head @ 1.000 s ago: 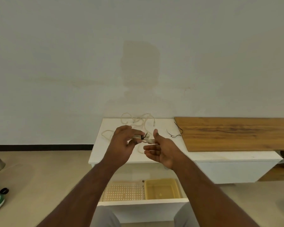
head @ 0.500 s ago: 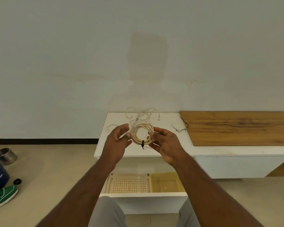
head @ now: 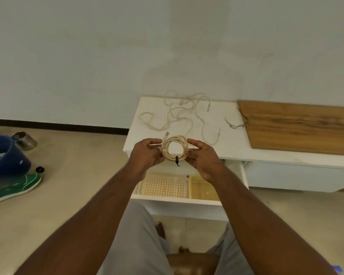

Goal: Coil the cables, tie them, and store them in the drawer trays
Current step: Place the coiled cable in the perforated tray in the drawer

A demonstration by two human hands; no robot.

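A cream cable coil (head: 168, 150), bound at its bottom by a black tie (head: 177, 160), hangs in the air over the front edge of the white cabinet top (head: 222, 128). My left hand (head: 147, 154) pinches the coil's left side and my right hand (head: 202, 156) pinches its right side. Loose cream cables (head: 179, 114) lie tangled on the cabinet top behind the coil. Black ties (head: 236, 124) lie to their right. Below my hands the drawer (head: 179, 200) stands open, holding a perforated cream tray (head: 163, 187) and a yellow tray (head: 202, 190).
A wooden board (head: 298, 126) covers the cabinet top to the right. On the floor at left are a blue bucket (head: 2, 153), a steel cup (head: 25, 140), a small black cap (head: 40, 169) and a green shoe (head: 12, 187). My knees are in front of the drawer.
The coil turned to face me as a round loop with the tie at its bottom. The view tilted down, showing more of the drawer and my legs.
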